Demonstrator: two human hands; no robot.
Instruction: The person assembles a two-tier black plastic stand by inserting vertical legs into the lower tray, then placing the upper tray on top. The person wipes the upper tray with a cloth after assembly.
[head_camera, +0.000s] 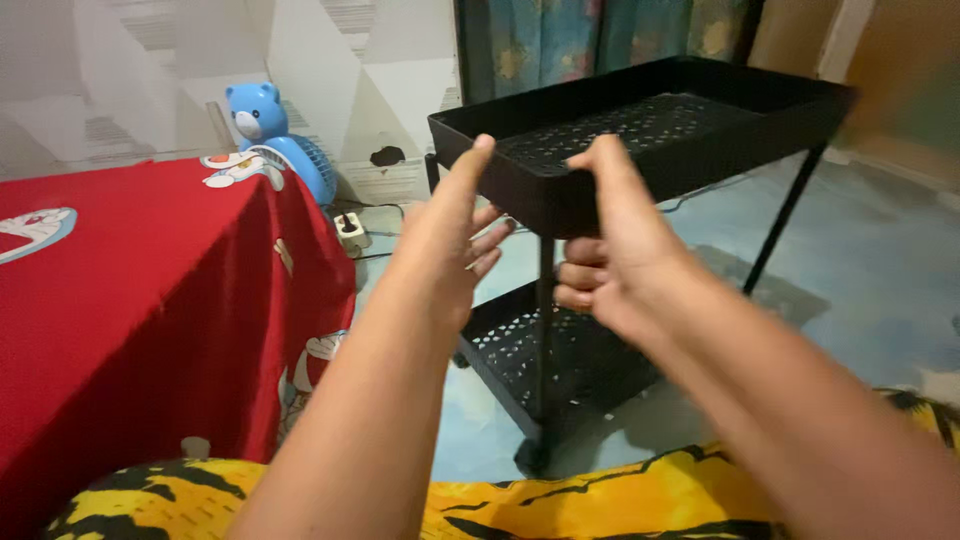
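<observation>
Pale patterned walls and a bluish floor (880, 260) frame the scene, with a red cartoon-print cloth (150, 300) draped at the left and a blue bear-shaped fan (275, 135) behind it. Straight ahead stands a black metal cart with perforated trays (650, 120), its upper tray sitting tilted on the posts. My right hand (610, 250) has its grip clenched on the near rim, thumb on top, fingers under. My left hand (455, 235) is released, fingers spread, thumb tip touching the rim's corner. Judging by this, the tray is being seated; a level, two-handed hold seems called for.
</observation>
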